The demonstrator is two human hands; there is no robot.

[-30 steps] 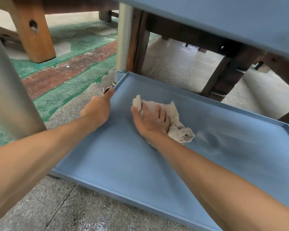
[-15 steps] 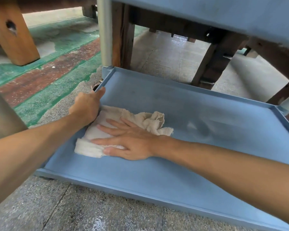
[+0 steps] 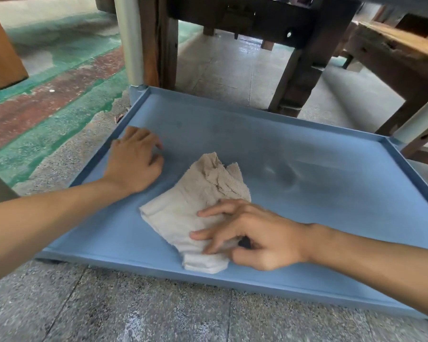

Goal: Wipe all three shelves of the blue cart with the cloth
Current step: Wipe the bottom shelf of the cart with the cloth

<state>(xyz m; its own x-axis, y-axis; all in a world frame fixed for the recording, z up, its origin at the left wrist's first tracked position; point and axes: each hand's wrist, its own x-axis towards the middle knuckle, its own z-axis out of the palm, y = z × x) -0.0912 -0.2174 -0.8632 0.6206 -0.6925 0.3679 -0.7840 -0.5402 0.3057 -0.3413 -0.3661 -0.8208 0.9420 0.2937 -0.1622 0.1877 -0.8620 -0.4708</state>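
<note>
On the bottom shelf [image 3: 307,193] of the blue cart, toward six o'clock near the front rim, lies the beige cloth [image 3: 195,208], crumpled and flat; the right hand [image 3: 260,238] presses its near corner with fingers spread, not clenched, while at nine o'clock the left hand [image 3: 134,161] rests palm-down, holding nothing, beside the left rim

Soft, even daylight with faint shadows. Wide-angle lens bends the frame edges. Slight motion blur on the right hand [image 3: 265,239]; pale sheen on the shelf [image 3: 307,174].
</note>
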